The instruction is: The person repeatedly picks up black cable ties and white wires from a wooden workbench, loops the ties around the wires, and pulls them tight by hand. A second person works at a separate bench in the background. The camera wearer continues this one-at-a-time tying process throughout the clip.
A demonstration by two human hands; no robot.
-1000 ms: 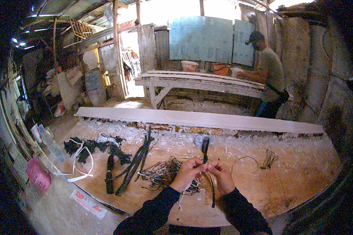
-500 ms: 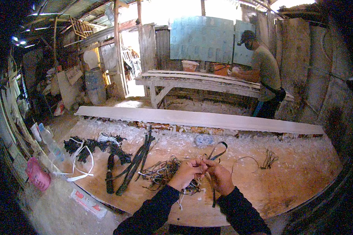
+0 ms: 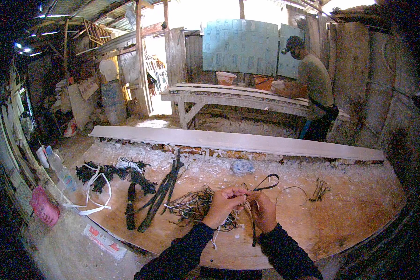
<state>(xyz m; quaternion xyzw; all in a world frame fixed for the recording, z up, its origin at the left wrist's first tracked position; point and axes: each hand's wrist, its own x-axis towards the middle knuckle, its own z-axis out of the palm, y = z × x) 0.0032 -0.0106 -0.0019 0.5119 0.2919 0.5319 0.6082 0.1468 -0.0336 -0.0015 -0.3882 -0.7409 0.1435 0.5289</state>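
Observation:
Over the wooden worktop, my left hand (image 3: 223, 206) and my right hand (image 3: 262, 211) meet, both closed in a pinch on a thin black strap (image 3: 267, 182). One end of the strap forms a loop beyond my fingers; its tail hangs below my right hand. What lies right between the fingertips is too small to make out. Under and beside my left hand spreads a tangle of thin dark and pale cords (image 3: 189, 209). To the right of my hands lies a small bundle of thin cord (image 3: 319, 191).
Left on the worktop (image 3: 322, 228) lie black strips (image 3: 159, 203), a dark rod-like thing (image 3: 131, 207), black tufted cords (image 3: 109, 175) and a white strap (image 3: 108, 198). A long pale board (image 3: 238, 141) runs along the far edge. Beyond, a person (image 3: 316, 84) works at another bench (image 3: 196, 97).
The strap's loop has swung to the right and lower, widening into a flatter oval. My hands have shifted slightly, still together. The far person's hands have moved a little.

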